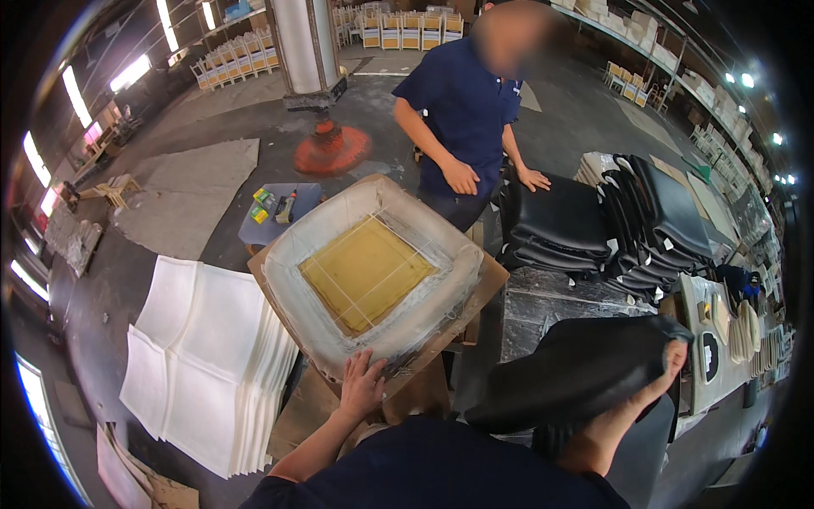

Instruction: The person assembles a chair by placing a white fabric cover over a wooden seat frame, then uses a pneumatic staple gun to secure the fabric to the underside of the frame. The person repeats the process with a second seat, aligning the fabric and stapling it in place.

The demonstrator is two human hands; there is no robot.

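In front of me a square padded form (280,293) with a thick pale rim lies on a brown board (494,278). Its sunken middle is a yellow panel (356,276) crossed by thin white lines. My left hand (363,383) rests on the form's near edge, its fingers stretched out and holding nothing. At the right, my right hand (670,369) grips the far right end of a black leather-like padded piece (568,373), fingers wrapped over its edge. The piece sags toward my body, and its underside is hidden.
Stacked black padded pieces (555,220) stand at the right; a co-worker (471,127) in a dark blue shirt lays one hand on them. White sheets (199,348) are piled at the left. Beyond are a small blue-grey table (280,216) and a column with a red base (332,151).
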